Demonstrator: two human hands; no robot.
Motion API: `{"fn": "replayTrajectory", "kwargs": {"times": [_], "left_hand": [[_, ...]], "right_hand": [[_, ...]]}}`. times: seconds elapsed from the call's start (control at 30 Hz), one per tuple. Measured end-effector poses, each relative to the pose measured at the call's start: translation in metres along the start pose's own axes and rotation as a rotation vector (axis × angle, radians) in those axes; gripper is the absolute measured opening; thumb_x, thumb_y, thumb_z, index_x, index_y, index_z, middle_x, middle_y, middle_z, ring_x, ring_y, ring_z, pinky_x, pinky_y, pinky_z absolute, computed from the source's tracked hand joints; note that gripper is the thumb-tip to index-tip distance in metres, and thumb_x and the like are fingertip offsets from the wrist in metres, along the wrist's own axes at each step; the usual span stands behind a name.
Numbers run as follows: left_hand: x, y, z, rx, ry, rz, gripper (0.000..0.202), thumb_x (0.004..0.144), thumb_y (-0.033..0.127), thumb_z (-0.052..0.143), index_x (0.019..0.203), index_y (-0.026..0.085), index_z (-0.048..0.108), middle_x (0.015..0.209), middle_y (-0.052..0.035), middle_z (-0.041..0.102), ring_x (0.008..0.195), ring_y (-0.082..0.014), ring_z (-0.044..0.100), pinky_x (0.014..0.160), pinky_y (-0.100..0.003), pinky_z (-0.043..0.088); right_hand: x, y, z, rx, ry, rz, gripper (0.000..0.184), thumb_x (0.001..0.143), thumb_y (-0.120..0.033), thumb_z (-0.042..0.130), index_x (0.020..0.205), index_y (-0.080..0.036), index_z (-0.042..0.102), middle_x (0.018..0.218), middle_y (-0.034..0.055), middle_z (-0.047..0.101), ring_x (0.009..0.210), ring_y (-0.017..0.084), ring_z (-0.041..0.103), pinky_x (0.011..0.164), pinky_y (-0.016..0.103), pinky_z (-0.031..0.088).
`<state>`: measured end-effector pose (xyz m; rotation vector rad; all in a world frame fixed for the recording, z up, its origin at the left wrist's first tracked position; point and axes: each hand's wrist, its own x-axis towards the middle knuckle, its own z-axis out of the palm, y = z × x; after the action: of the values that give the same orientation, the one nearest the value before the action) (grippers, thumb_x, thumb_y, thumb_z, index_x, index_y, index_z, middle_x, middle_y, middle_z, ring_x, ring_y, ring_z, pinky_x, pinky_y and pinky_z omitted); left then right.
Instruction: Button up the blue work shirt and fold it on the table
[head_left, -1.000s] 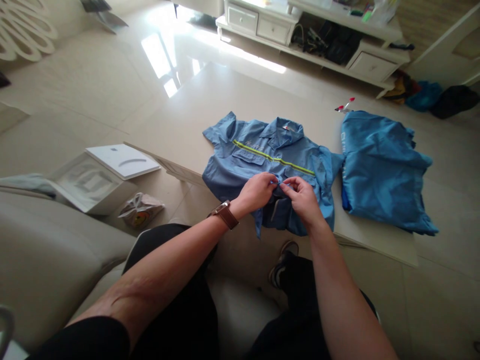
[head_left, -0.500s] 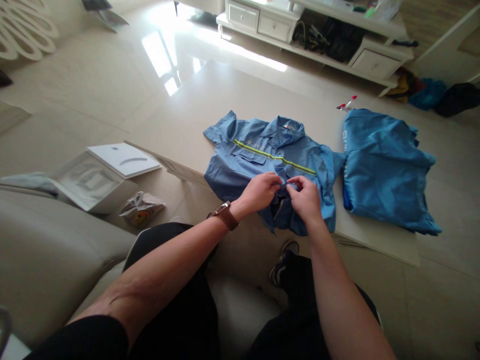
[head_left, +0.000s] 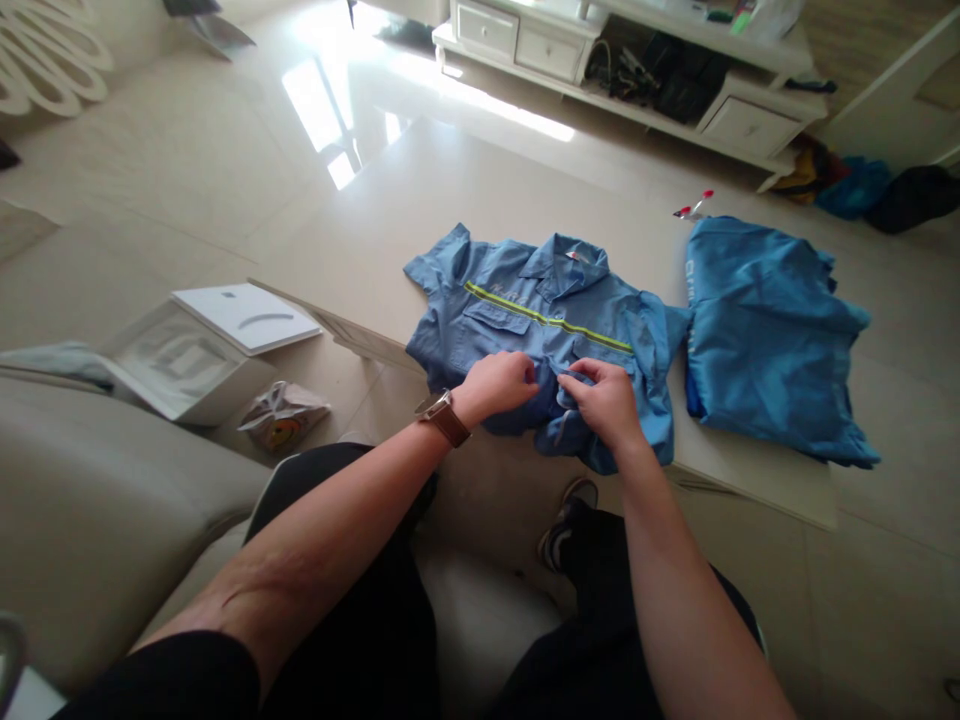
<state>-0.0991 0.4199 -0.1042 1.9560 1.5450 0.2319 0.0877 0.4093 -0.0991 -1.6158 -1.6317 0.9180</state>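
Blue work shirt (head_left: pixel 540 320) lying on the pale counter (head_left: pixel 480 200): right hand (head_left: pixel 604 403) with fingers pinching its front, left hand (head_left: pixel 495 388) with fingers curled on the cloth, grip unclear. Blue garment (head_left: pixel 772 330) just beside it; white drawer cabinet (head_left: pixel 517 40) beyond the counter.

The left hand (head_left: pixel 495 388), wearing a brown-strapped wristwatch (head_left: pixel 446 420), rests on the front of a blue work shirt (head_left: pixel 517 275) with a reflective stripe (head_left: pixel 547 317). The right hand (head_left: pixel 604 403) pinches its front edge. A bundled blue garment (head_left: pixel 772 335) lies just beside it on a pale table (head_left: pixel 525 190).
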Motion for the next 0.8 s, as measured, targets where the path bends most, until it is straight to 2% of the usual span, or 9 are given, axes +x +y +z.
{"fn": "replayTrajectory", "kwargs": {"times": [0.13,0.23,0.3,0.4,0.5,0.63,0.7,0.8], "left_hand": [[0.004,0.0,0.004,-0.012,0.03,-0.091,0.031,0.089,0.046,0.067,0.108,0.022,0.071,0.107,-0.0094,0.076,0.098,-0.0269,0.071,0.078,-0.032,0.051],[0.004,0.002,0.009,0.024,0.058,-0.08,0.035,0.088,0.045,0.069,0.112,0.019,0.067,0.115,-0.012,0.073,0.099,-0.027,0.07,0.078,-0.033,0.052],[0.004,0.003,0.012,0.056,0.089,-0.05,0.03,0.09,0.039,0.067,0.112,0.019,0.065,0.118,-0.0125,0.072,0.101,-0.0268,0.07,0.081,-0.034,0.052],[0.004,0.002,0.013,0.054,0.118,-0.028,0.015,0.093,0.027,0.059,0.104,0.02,0.066,0.112,-0.0104,0.073,0.103,-0.0256,0.069,0.084,-0.034,0.051],[0.006,0.002,0.011,0.025,0.152,-0.043,0.013,0.092,0.021,0.055,0.097,0.02,0.067,0.105,-0.0093,0.075,0.099,-0.0249,0.069,0.081,-0.033,0.051],[0.008,0.005,0.008,-0.054,0.209,-0.034,0.013,0.089,0.019,0.059,0.095,0.021,0.069,0.098,-0.0073,0.076,0.091,-0.0228,0.069,0.078,-0.032,0.05],[0.007,0.008,0.006,-0.104,0.226,-0.013,0.013,0.087,0.019,0.06,0.095,0.021,0.071,0.094,-0.0064,0.076,0.086,-0.0212,0.068,0.077,-0.031,0.049],[0.006,0.011,0.005,-0.155,0.241,0.036,0.014,0.086,0.018,0.062,0.094,0.02,0.073,0.09,-0.0057,0.076,0.081,-0.0196,0.066,0.076,-0.03,0.048]], "right_hand": [[-0.005,-0.013,-0.003,0.247,-0.095,0.043,0.018,0.064,-0.036,0.074,0.061,-0.02,0.066,0.06,-0.0012,0.061,0.058,0.015,0.054,0.057,0.027,0.04],[-0.007,-0.018,-0.005,0.399,-0.116,0.088,0.019,0.062,-0.034,0.077,0.06,-0.021,0.064,0.057,-0.0033,0.057,0.054,0.012,0.05,0.053,0.025,0.038],[-0.006,-0.018,-0.006,0.503,-0.072,0.119,0.021,0.061,-0.034,0.078,0.062,-0.021,0.061,0.057,-0.0048,0.054,0.052,0.011,0.049,0.052,0.024,0.038],[0.0,-0.009,-0.005,0.603,0.078,0.161,0.022,0.062,-0.033,0.075,0.065,-0.023,0.056,0.058,-0.0066,0.051,0.051,0.011,0.047,0.051,0.023,0.039],[0.009,0.006,-0.005,0.508,0.235,0.18,0.02,0.064,-0.035,0.071,0.066,-0.024,0.056,0.059,-0.0061,0.051,0.056,0.013,0.05,0.055,0.025,0.044],[0.013,0.019,-0.004,0.162,0.337,0.123,0.017,0.068,-0.037,0.07,0.077,-0.024,0.062,0.073,-0.0014,0.062,0.073,0.019,0.06,0.075,0.034,0.053],[0.01,0.017,-0.002,0.072,0.282,0.049,0.026,0.07,-0.041,0.072,0.088,-0.023,0.065,0.088,0.0032,0.07,0.087,0.023,0.065,0.086,0.039,0.053],[0.004,0.008,0.003,0.052,0.066,-0.051,0.035,0.074,-0.046,0.073,0.099,-0.022,0.068,0.101,0.0073,0.074,0.098,0.026,0.068,0.093,0.042,0.052]]}}
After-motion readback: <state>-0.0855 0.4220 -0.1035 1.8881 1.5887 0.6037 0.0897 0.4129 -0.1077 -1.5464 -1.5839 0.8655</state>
